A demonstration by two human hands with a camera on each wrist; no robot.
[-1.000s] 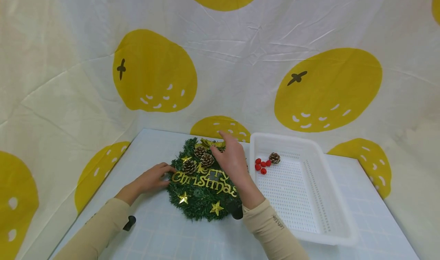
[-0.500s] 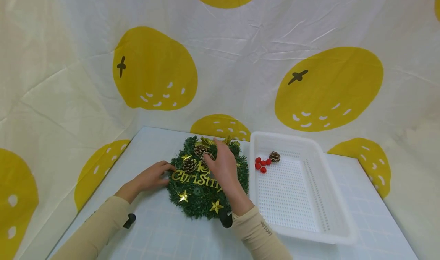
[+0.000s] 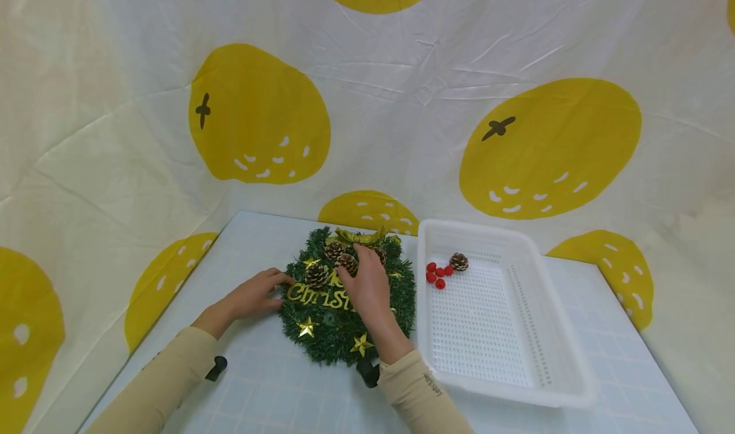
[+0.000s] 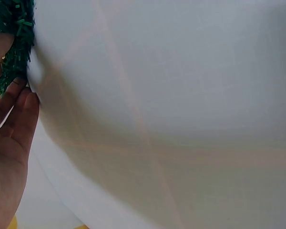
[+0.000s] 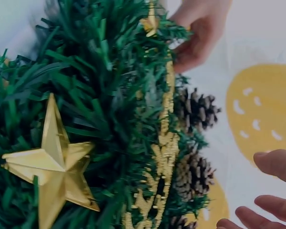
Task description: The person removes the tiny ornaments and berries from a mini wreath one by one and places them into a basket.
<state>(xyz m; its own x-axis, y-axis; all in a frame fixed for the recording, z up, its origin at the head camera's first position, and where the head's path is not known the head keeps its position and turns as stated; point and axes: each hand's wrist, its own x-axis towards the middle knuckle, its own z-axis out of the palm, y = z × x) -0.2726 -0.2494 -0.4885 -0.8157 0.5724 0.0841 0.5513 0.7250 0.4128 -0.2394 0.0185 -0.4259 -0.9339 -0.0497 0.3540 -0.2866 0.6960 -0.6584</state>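
Note:
A green tinsel wreath (image 3: 321, 348) lies on the table, bearing gold "Merry Christmas" lettering (image 3: 312, 296), gold stars (image 3: 362, 344) and a gold bow (image 3: 362, 237). Several pine cones (image 3: 316, 274) sit on its upper part. My left hand (image 3: 255, 293) holds the wreath's left edge, thumb and fingers on either side in the left wrist view. Over the pine cones hovers my right hand (image 3: 370, 288), thumb and fingers spread and hiding part of the lettering. In the right wrist view, its fingers (image 5: 276, 207) stand apart from the nearest cone (image 5: 195, 174).
Right of the wreath stands a white perforated basket (image 3: 564, 329). In its far left corner lie a bunch of red berries (image 3: 439, 273) and one loose pine cone (image 3: 459, 261). A patterned curtain (image 3: 396, 127) closes off the back and sides of the table.
My right hand has moved left and lowered from the bow toward the middle pine cones. The left hand keeps its place at the wreath's edge.

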